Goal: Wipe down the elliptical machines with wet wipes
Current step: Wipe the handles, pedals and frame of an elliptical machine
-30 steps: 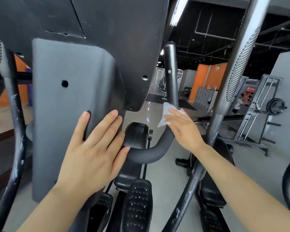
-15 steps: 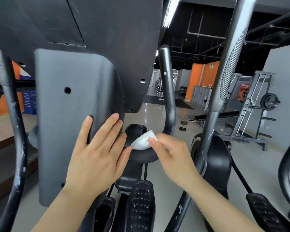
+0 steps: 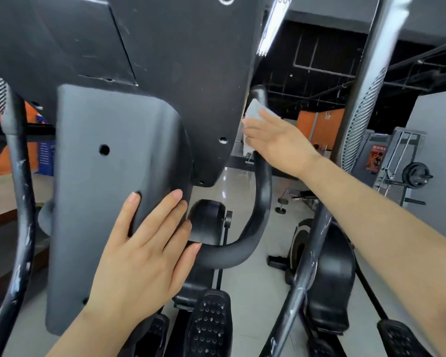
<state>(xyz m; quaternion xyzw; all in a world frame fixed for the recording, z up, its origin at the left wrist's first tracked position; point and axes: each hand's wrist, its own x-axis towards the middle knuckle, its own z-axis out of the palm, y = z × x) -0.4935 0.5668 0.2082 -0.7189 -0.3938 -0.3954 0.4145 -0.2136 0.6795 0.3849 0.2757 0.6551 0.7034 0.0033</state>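
Pressing a white wet wipe (image 3: pixel 256 113) against the upper curved handlebar (image 3: pixel 262 191), the right hand (image 3: pixel 281 143) partly hides it; fingertips unclear. Left hand (image 3: pixel 144 256) lies spread flat on the grey console housing (image 3: pixel 108 191), cut off above.

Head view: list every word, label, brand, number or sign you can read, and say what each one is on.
No text can be read for certain.
Red poster on the grey panel at far right: top line of characters, too blurred to read.
Blue sign at far left: pale lines, too small to read.
Grey machine housing under the left hand: no label shows.
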